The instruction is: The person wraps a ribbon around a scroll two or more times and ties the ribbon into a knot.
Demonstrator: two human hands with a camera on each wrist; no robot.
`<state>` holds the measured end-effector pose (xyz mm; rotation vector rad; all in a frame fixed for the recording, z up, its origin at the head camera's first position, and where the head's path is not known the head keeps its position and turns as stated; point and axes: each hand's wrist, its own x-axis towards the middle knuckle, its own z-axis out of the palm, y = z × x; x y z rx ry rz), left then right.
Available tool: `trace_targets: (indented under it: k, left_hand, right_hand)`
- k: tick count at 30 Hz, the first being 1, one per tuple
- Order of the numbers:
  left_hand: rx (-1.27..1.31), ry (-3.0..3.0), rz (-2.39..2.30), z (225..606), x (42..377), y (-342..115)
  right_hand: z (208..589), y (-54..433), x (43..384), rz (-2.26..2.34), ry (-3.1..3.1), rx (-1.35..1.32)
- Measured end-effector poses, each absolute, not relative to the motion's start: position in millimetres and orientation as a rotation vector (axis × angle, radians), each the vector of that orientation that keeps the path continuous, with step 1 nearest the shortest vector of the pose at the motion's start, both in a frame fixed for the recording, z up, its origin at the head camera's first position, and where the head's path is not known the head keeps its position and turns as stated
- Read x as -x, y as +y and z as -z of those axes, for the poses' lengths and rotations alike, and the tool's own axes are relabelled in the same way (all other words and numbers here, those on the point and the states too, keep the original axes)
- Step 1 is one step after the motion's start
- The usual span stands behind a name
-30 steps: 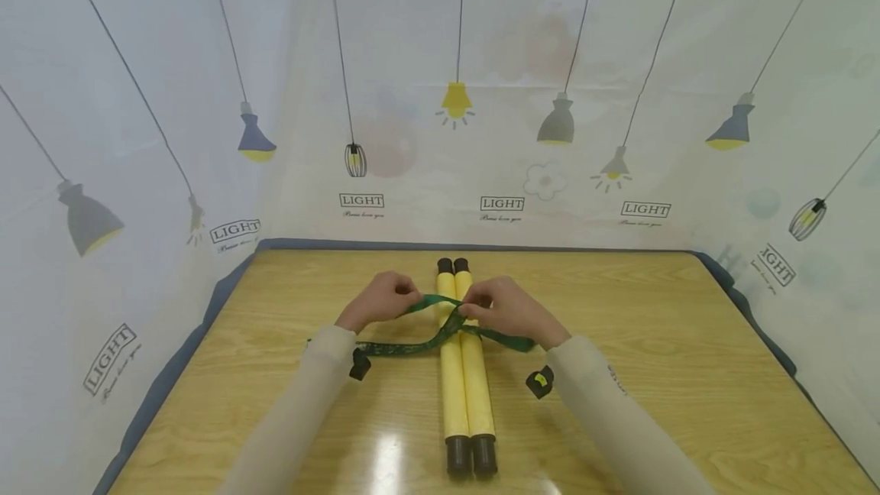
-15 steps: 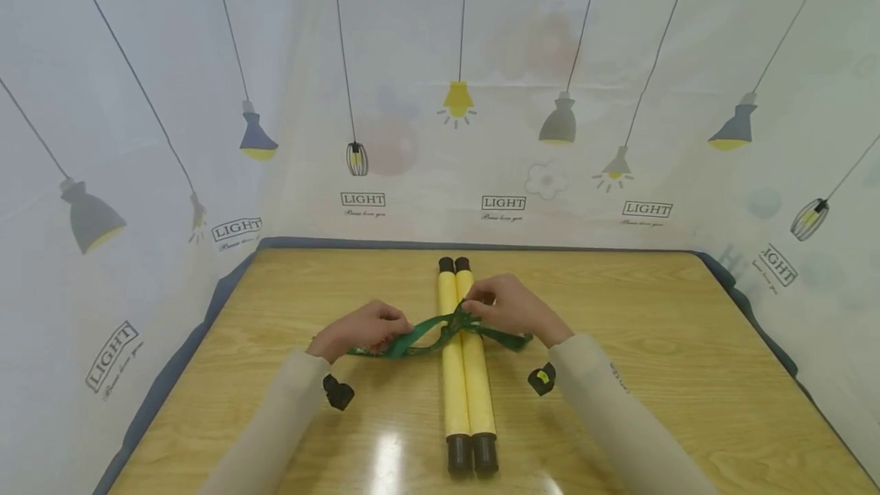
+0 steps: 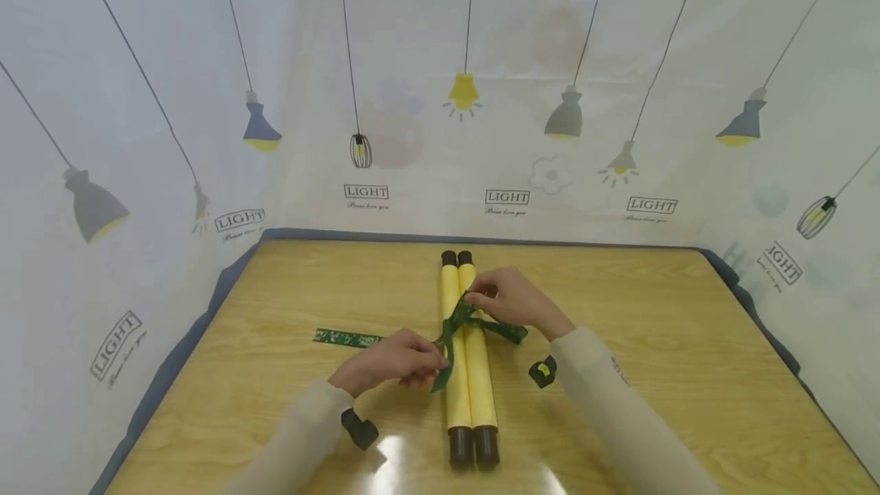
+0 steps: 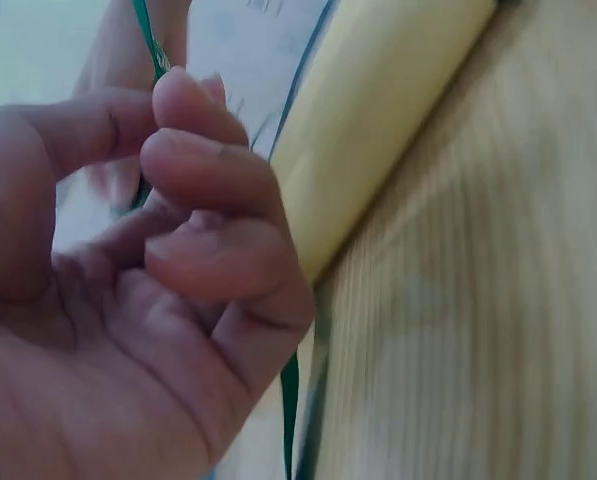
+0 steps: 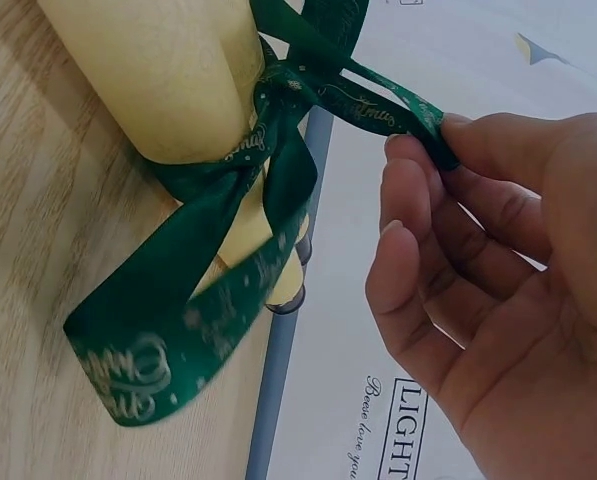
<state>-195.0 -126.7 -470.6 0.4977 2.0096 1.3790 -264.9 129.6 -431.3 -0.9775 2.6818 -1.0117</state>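
Two yellow tubes with dark end caps [image 3: 470,380] lie side by side on the table. A green ribbon [image 3: 462,314] with pale lettering is knotted around their middle. My right hand [image 3: 512,300] pinches a small ribbon loop between thumb and fingertips just above the knot. In the right wrist view, another folded ribbon loop [image 5: 208,330] hangs from the knot. My left hand [image 3: 399,360], lower and left of the knot, pinches a stretch of ribbon whose end droops over the left tube. In the left wrist view, thumb and forefinger [image 4: 183,100] meet at the ribbon, the other fingers curled.
A flat ribbon tail [image 3: 349,338] lies on the wooden table [image 3: 275,411] to the left. Small black devices hang below both wrists. White sheets [image 3: 426,37] printed with lamps stand around the back and sides, with a blue strip [image 3: 357,234] along the table's edge.
My left hand has swung from above the tubes out to the left, then down and back toward the left tube, drawing the ribbon along. My right hand has stayed by the knot.
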Motion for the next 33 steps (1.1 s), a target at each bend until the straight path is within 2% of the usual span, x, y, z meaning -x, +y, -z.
trace_targets:
  k: [11, 17, 23, 33]
  left_hand:
    - [-0.598, 2.249, -1.291, 465.3, 175.4, -54.2]
    - [-0.660, 2.312, -1.205, 463.5, 170.0, -31.6]
    - [-0.677, 2.362, -1.164, 453.1, 177.6, -41.2]
    - [-0.538, 2.566, -1.341, 438.4, 210.7, -80.5]
  right_hand:
    - [428.4, 128.7, 264.5, 1.004, 2.670, 1.020]
    - [427.0, 128.3, 263.5, 0.999, 2.662, 1.028]
    - [425.6, 127.6, 263.7, 1.000, 2.655, 1.021]
    - [428.7, 130.1, 262.9, 1.009, 2.655, 1.026]
